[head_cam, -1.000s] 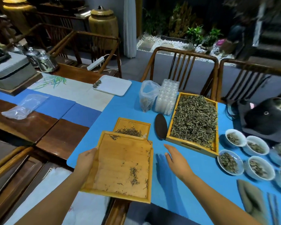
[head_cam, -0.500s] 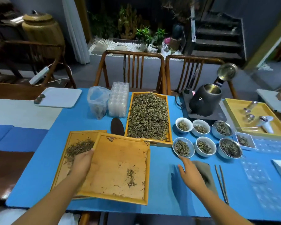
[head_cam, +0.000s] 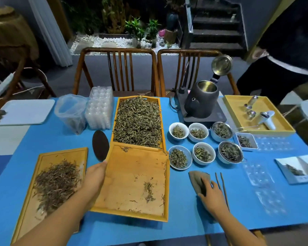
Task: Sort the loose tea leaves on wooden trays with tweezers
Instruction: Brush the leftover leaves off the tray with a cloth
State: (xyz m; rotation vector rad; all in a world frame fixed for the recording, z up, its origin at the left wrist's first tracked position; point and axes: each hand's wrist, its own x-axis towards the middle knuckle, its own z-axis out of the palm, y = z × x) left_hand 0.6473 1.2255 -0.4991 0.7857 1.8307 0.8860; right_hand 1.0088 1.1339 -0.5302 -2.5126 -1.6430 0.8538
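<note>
1. Left hand (head_cam: 94,176) gripping left edge of near-empty middle tray (head_cam: 135,181).
2. Right hand (head_cam: 212,194) pressing flat on grey cloth (head_cam: 197,180), tweezers (head_cam: 222,189) just right.
3. Leaf-strewn tray (head_cam: 43,189) left; full tray (head_cam: 138,121) far; bowls (head_cam: 201,142) right.

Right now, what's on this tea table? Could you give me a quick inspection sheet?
Surface: blue table cover, with a few stray leaves near the trays.
Job's things: full tea tray; nearly bare tray held at its left edge; flat tray with a leaf pile; tweezers lying unused.
Clutter: tea bowls, grey cloth, plastic bag, clear blister trays, dark oval scoop.
Hands: left hand grips the tray; right hand rests on the cloth beside the tweezers.
Cables: dark cord by the kettle.
Surroundings: two wooden chairs, plants, stairs, a person at far right.
</note>
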